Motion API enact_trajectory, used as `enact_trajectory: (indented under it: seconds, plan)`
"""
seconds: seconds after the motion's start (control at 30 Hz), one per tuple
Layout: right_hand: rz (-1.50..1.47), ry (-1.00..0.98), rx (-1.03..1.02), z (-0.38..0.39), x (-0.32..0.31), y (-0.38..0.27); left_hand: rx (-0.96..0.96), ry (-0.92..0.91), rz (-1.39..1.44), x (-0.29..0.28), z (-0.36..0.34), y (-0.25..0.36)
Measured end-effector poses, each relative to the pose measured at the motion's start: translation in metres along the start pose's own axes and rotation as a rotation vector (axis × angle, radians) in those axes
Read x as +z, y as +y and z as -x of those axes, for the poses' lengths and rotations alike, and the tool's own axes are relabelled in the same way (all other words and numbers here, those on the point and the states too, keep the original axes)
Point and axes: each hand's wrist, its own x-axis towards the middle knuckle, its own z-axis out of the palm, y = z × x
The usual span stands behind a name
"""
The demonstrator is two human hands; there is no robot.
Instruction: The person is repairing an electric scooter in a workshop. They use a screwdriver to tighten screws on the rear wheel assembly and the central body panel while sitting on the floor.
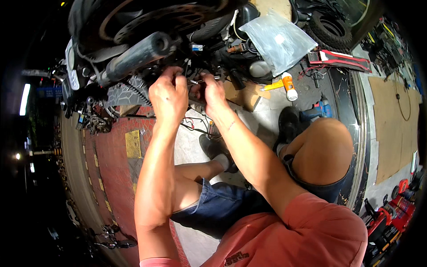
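Observation:
My left hand (169,93) is closed among the dark lower parts of a motorcycle, below a thick grey cylinder (133,58); what its fingers grip is hidden. Just to its right, my right hand (212,93) has curled fingers on a slim silver metal tool (215,78), which points toward the left hand. Above both hands are the wheel with its brake disc (160,22) and a tangle of black components. Loose wires (200,127) hang below my hands.
A plastic bag (278,44), stacked tyres (331,31) and a red-and-black metal item (338,62) lie upper right. An orange-white tube (289,86), a yellow tool (273,85) and a blue drill (316,111) sit beside my right foot (287,120). Cardboard (391,133) lies far right; red paving (111,160) left.

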Motion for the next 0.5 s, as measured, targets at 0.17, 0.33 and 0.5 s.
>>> enact_trajectory:
  seconds: [0.17,0.33,0.5]
  plan:
    - [-0.113,-0.01,-0.003,0.0,-0.008,-0.004,0.235,-0.175,-0.447,-0.016,0.01,0.014]
    - [-0.17,-0.04,-0.082,-0.008,-0.016,-0.005,0.369,-0.176,-0.398,0.0,0.005,0.016]
    - [-0.11,-0.154,-0.158,0.0,-0.003,0.008,0.342,-0.111,-0.277,0.003,0.002,0.0]
